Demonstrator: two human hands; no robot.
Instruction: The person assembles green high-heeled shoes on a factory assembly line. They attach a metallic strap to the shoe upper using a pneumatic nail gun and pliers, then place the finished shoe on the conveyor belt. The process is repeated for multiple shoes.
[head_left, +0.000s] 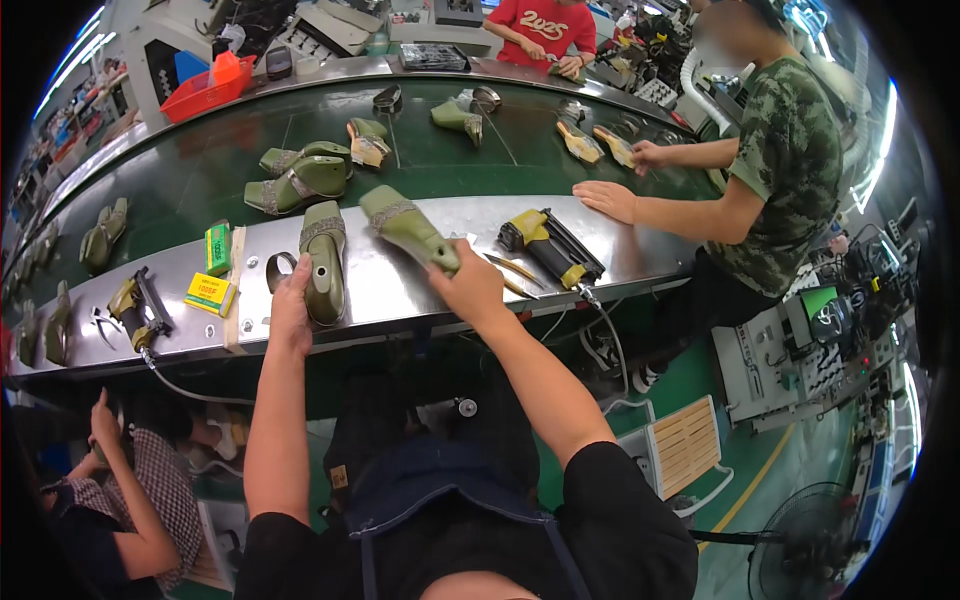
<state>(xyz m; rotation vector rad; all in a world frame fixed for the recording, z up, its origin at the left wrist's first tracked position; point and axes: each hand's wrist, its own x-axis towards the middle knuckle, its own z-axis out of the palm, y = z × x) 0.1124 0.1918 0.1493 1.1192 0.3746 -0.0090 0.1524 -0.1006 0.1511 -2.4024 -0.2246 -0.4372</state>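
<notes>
Your right hand (470, 285) grips a green last (402, 222) by its heel end over the counter (385, 285), toe slanting left toward the far edge; your left hand (291, 318), its closure unclear, touches a second last (324, 262).

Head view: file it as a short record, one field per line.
Left hand: touching the side of a glitter-strapped green shoe last on the steel ledge
Right hand: gripping a second strapped last
Ledge, left: pneumatic fastening gun, green box, yellow box
Ledge, right: another fastening gun
Beyond: green conveyor belt carrying more lasts
Co-worker, right: camouflage shirt, one hand on the ledge
</notes>
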